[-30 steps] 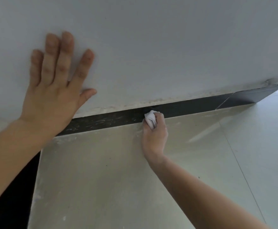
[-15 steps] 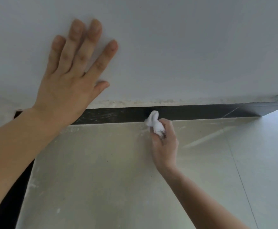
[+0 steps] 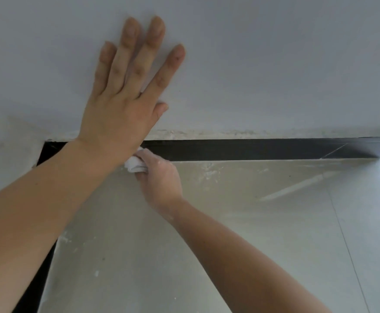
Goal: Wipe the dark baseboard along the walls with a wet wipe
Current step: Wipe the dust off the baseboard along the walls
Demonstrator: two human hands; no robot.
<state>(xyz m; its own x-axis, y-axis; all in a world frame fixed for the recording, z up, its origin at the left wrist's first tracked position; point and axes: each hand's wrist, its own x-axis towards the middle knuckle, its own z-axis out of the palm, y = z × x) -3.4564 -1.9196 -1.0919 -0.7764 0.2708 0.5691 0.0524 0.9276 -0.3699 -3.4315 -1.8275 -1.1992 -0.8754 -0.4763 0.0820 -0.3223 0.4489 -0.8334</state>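
A dark baseboard (image 3: 241, 149) runs along the foot of the white wall (image 3: 274, 64), from a corner at the left to the wall's end at the right. My left hand (image 3: 126, 102) lies flat on the wall above it, fingers straight and spread. My right hand (image 3: 159, 177) grips a crumpled white wet wipe (image 3: 135, 164) at the baseboard's lower edge, just under my left wrist. Part of the wipe and the baseboard behind it are hidden by my left wrist.
Pale glossy floor tiles (image 3: 252, 233) spread below, dusty with white smears near the baseboard. A second dark baseboard strip (image 3: 33, 290) runs down the left side along the adjoining wall. White residue lines the wall's bottom edge above the baseboard.
My right hand has slid the wipe leftward along the baseboard toward the corner. The view has shifted left, so my left hand now sits nearer the middle and above the wipe.
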